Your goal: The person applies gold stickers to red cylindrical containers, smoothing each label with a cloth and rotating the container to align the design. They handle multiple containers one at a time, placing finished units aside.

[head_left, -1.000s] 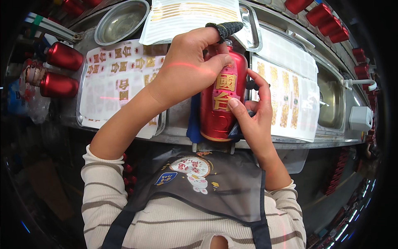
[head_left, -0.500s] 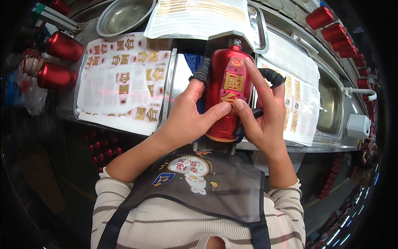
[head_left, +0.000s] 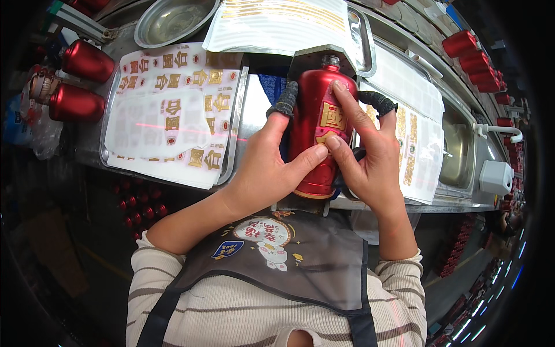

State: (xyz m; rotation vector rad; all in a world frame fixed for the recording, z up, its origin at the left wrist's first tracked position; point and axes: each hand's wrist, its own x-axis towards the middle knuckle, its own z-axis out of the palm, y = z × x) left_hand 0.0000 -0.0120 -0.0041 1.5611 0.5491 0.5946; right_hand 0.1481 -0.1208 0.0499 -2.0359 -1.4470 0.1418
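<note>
Nearest the camera, a striped top and a grey apron [head_left: 300, 272] with a cartoon patch are seen at the lower edge. Both forearms come up from there to a red bottle [head_left: 317, 136], which is held upright on a metal stand at the near edge of the bench [head_left: 254, 110], between the two hands.

The left hand [head_left: 272, 173] is wrapped round the bottle's left side: the thumb is pressed on the front low down, and a finger with a dark cot is laid up along the left flank. The right hand [head_left: 370, 156] is closed on the right side: its thumb meets the left thumb on the gold label [head_left: 330, 118], the forefinger is stretched up over the label toward the shoulder, and another cotted finger is stuck out to the right. So the bottle is gripped by both hands, with the label pressed under the thumbs.

Left of the bottle, a tray [head_left: 173, 115] of label sheets with gold and red marks is laid flat; a thin red line is seen across it. Right of the hands, more label sheets [head_left: 416, 127] are draped over the bench edge. Beyond those a sink [head_left: 459, 153] and a white box [head_left: 497, 176] are fitted.

Farther left, two red bottles [head_left: 81, 81] are lying on their sides. At the far edge a steel bowl [head_left: 173, 20] and another sheet [head_left: 283, 23] are placed. Far right, a row of red bottles [head_left: 477, 55] is lined up.
</note>
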